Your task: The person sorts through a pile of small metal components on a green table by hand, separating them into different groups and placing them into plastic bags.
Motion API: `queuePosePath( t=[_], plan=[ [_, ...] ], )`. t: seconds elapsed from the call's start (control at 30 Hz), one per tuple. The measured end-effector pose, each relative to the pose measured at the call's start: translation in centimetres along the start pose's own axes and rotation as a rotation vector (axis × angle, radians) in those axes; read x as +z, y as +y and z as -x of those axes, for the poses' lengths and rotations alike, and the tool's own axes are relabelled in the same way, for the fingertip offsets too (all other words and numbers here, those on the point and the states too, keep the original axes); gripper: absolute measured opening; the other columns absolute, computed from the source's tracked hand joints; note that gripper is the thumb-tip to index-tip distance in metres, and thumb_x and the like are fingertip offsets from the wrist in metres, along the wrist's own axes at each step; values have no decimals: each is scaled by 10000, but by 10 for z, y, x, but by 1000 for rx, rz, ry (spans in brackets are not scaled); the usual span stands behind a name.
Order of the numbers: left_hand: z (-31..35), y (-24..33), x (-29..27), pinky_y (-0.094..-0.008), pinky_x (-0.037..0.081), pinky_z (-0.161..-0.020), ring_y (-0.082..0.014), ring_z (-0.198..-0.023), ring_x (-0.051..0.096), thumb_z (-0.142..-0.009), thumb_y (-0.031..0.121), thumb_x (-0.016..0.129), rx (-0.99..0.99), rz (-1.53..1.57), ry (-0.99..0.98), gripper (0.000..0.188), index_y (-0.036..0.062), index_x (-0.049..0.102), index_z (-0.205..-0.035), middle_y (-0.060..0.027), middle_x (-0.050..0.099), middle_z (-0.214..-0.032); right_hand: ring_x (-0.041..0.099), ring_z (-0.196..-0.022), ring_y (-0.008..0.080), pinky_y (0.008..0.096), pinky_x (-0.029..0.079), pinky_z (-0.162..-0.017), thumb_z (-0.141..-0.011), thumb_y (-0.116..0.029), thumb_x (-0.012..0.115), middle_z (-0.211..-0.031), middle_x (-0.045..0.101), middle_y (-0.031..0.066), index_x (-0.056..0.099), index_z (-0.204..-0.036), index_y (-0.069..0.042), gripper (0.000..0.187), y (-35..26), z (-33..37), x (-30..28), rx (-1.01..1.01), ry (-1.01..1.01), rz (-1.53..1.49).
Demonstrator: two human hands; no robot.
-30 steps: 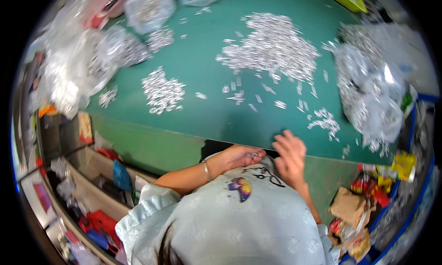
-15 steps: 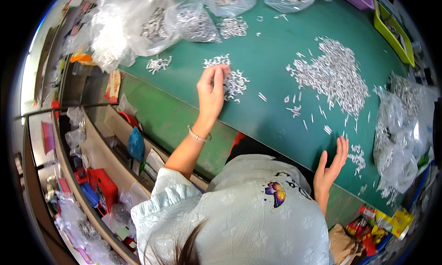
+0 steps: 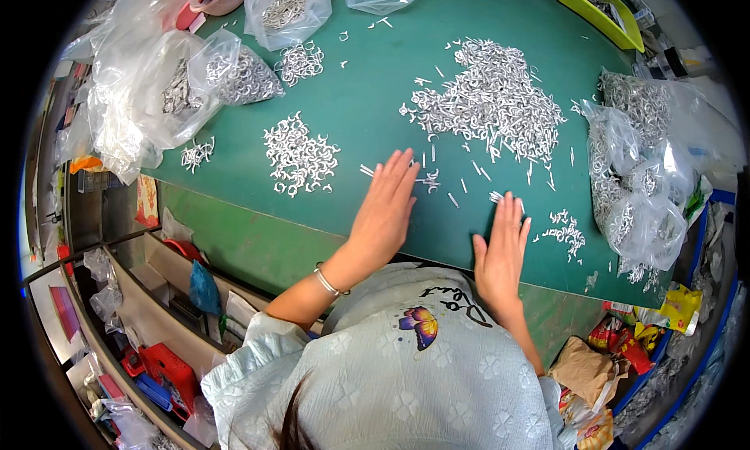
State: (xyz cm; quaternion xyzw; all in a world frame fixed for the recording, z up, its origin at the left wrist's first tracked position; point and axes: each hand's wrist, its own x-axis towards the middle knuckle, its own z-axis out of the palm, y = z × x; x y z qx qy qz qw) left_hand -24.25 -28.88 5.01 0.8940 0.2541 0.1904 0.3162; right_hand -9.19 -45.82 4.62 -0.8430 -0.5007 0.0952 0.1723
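My left hand [image 3: 386, 209] lies low over the green tabletop [image 3: 367, 75], fingers stretched out and holding nothing. Its fingertips cover part of a few loose silvery rod pieces [image 3: 367, 170]. My right hand [image 3: 501, 251] is flat near the front edge, with the thumb spread away and its fingertips at some short silvery rods [image 3: 495, 197]. Between the hands is a small cluster of curved metal pieces [image 3: 431, 181]. Beyond them spreads a large heap of small C-shaped metal parts [image 3: 500, 98]. To the left sits a smaller pile of the same kind [image 3: 298, 157].
Clear plastic bags of metal parts stand at the left [image 3: 238, 73], back [image 3: 285, 8] and right [image 3: 644, 176]. A yellow-green bin [image 3: 605, 20] is at the far right. Small groups of parts lie at the right front [image 3: 564, 235] and left edge [image 3: 197, 155]. Drawers [image 3: 148, 286] stand below left.
My left hand has left the smaller pile and moved right, its closed fingers now stretched out. My right hand has moved left, closer to it. The whole view has shifted.
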Motion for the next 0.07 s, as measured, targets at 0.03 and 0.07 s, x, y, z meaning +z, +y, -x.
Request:
queuePosePath(
  t=[0.03, 0.07],
  plan=[
    [-1, 2, 6, -518, 245, -1139, -366, -1394, 322, -859, -33, 583, 7, -20, -29, 567, 14, 396, -1392, -184, 354, -1486, 195, -1440, 413, 618, 67, -1137, -882, -146, 610, -1555, 239, 200, 239, -1461, 80, 724, -4, -1, -2, -5, -31, 9],
    [-3, 7, 13, -520, 241, -1141, -369, -1390, 328, -861, -27, 584, 15, -40, -58, 553, 24, 415, -1385, -187, 363, -1480, 194, -1439, 419, 650, 53, -1124, -876, -154, 620, -1557, 242, 189, 238, -1462, 78, 737, -6, -5, -6, -11, -61, 18]
  ],
)
